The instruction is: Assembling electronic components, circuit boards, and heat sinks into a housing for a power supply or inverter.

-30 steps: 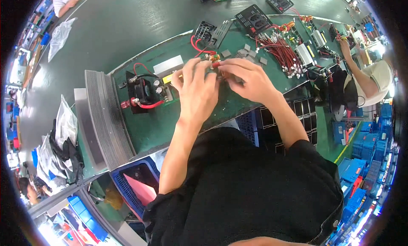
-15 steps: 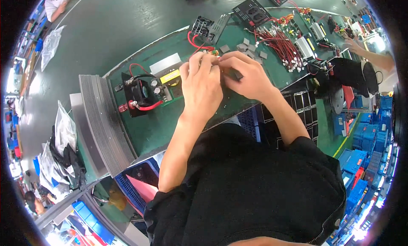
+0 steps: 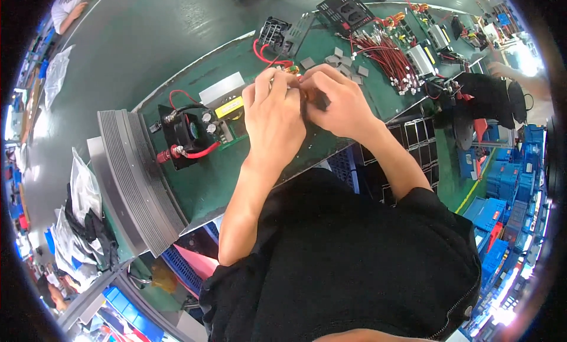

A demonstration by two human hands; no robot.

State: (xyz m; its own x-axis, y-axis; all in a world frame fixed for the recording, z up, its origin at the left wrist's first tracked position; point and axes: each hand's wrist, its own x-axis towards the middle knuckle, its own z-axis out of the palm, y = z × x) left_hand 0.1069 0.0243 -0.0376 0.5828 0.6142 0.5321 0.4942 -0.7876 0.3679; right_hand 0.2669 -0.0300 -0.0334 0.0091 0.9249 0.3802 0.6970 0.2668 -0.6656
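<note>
Your green bench [image 3: 204, 188] carries 1 stack of grey ribbed panels [image 3: 134, 176] at your left. Beside it lies a circuit board [image 3: 238, 127] with a black fan [image 3: 191, 129]; farther right you have loose grey blocks [image 3: 344, 61], bundled red wires [image 3: 385, 58] and, at the far edge, a black socket panel [image 3: 346, 10].

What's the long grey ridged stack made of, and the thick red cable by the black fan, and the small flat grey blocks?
Long grey ridged stack: probably metal, from its dull sheen.
Thick red cable: likely smooth plastic or rubber outside, since it curves.
Small flat grey blocks: matte, so maybe foam or rubber; I can't tell.
</note>
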